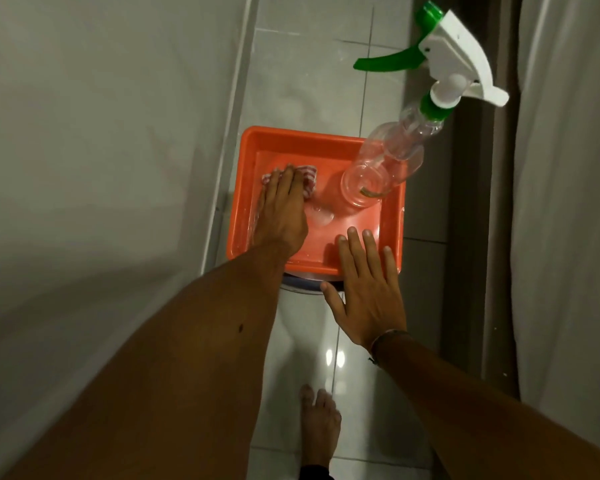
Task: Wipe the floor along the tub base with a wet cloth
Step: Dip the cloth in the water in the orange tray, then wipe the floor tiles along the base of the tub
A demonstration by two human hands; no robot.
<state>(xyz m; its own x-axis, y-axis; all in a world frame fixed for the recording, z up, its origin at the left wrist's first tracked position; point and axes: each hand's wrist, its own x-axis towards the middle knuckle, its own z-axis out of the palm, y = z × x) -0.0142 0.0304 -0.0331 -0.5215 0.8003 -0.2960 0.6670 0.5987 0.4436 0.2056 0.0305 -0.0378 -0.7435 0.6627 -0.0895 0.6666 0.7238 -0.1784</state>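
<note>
Left hand: my left hand [282,206] reaches into the orange basin, palm down, fingers laid flat over the cloth and pressing it against the basin floor; the fingers are not curled around it.
Right hand: my right hand [367,289] is open, fingers spread and straight, hovering above the basin's near right corner; I cannot tell whether it touches the rim. It holds nothing.
Wristband: a thin band [388,336] circles my right wrist.
Cloth: the red-and-white striped cloth [66,174] [307,173] lies bunched in the far left part of the basin, partly covered by my left fingers.
Basin: the orange rectangular basin [291,138] sits just beside the tub base, raised on a round object of which only a dark edge shows beneath its near side. A shallow layer of water covers its floor, with ripples near my left hand.
Spray bottle: a clear spray bottle [385,164] with a white head and green trigger stands in the basin's far right corner and leans to the right.
Tub: the white tub wall [101,133] fills the left side; its base runs along the floor strip.
Floor: glossy light grey tiles [312,81] with visible grout lines extend past the basin.
Foot: my bare foot [319,424] rests on the tiles near the bottom of the view.
Right side: a pale curtain [568,202] hangs at the right edge.
</note>
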